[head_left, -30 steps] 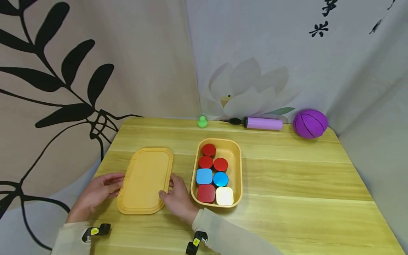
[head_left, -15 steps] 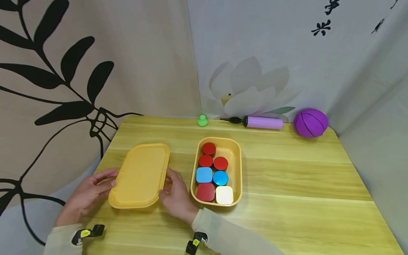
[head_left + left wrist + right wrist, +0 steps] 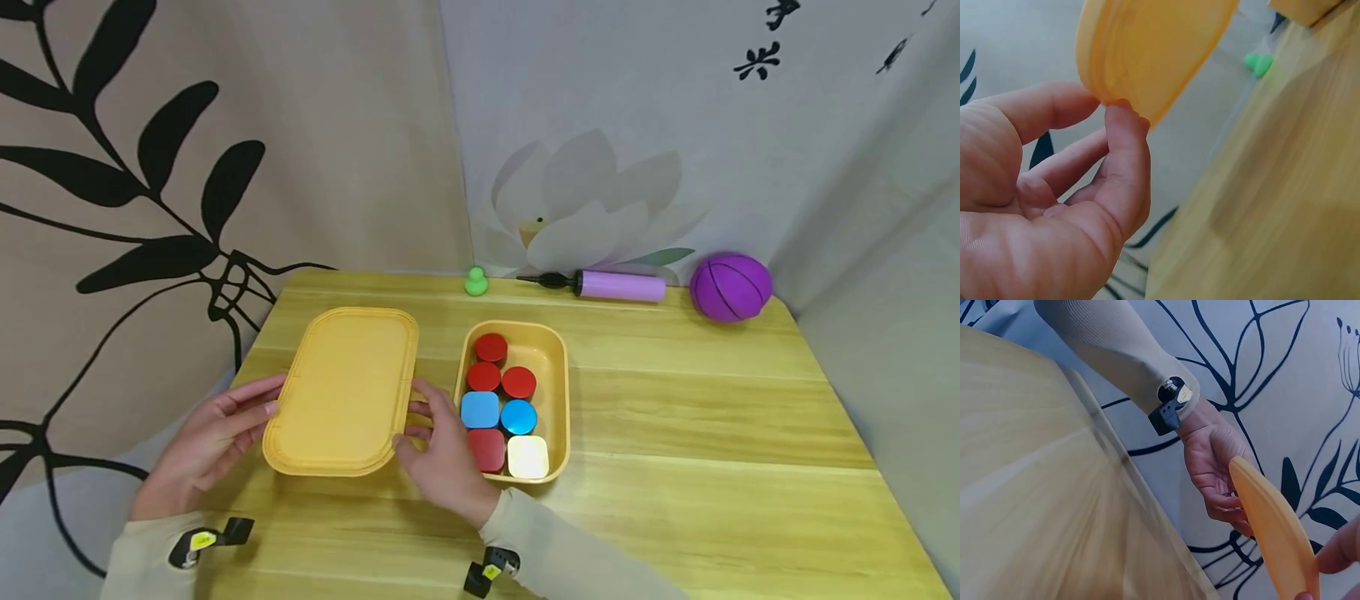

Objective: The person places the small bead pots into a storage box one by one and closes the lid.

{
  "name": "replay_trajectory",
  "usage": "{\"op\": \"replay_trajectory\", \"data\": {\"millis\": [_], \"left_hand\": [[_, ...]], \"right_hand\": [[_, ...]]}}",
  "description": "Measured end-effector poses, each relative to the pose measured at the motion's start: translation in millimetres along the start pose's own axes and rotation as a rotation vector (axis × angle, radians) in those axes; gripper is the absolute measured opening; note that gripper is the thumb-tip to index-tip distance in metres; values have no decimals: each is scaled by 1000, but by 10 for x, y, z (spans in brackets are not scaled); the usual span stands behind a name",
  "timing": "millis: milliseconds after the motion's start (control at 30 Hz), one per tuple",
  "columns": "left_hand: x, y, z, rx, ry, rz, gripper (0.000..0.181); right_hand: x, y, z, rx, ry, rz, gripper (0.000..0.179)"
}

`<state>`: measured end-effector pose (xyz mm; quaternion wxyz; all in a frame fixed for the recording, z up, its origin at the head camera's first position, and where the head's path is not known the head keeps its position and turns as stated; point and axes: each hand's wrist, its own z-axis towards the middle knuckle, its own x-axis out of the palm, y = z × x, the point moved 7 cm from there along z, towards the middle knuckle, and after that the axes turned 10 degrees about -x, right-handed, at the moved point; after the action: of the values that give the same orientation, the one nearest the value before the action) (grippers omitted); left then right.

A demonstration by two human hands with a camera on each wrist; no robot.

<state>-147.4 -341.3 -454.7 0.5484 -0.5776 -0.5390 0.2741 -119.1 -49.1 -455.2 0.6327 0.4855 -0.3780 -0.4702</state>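
A yellow rectangular lid with rounded corners [image 3: 341, 392] is held above the table's left side. My left hand [image 3: 213, 437] pinches its left edge, thumb on one side and fingers on the other, as the left wrist view shows on the lid [image 3: 1154, 50]. At the opposite edge, my right hand [image 3: 446, 454] grips the lid; only its fingertips [image 3: 1340, 550] enter the right wrist view. Just right of that hand stands a yellow box [image 3: 557, 400], its lower left side partly covered by the hand. Inside are round red blocks [image 3: 519, 382], blue ones [image 3: 480, 410], a square red one and a cream one [image 3: 528, 457].
Along the back edge of the wooden table [image 3: 712, 475] lie a small green gourd-shaped piece [image 3: 476, 282], a purple hand pump [image 3: 621, 286] and a purple ball [image 3: 731, 287]. Patterned curtains hang behind and beside the table.
The lid has come up off the table in both hands, shifting left at first, then right and toward the back. My right hand has moved right, now overlapping the box's edge.
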Motion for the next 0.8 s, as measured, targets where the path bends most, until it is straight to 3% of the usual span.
{"op": "replay_trajectory", "data": {"millis": [267, 533, 800], "left_hand": [[290, -91, 188, 31, 63, 54, 50], [636, -160, 337, 49, 74, 92, 51], [1021, -113, 567, 45, 121, 42, 50]], "right_hand": [[-315, 154, -50, -27, -23, 21, 77], [-694, 317, -47, 7, -58, 48, 81], [-1169, 478, 98, 3, -113, 8, 76]]}}
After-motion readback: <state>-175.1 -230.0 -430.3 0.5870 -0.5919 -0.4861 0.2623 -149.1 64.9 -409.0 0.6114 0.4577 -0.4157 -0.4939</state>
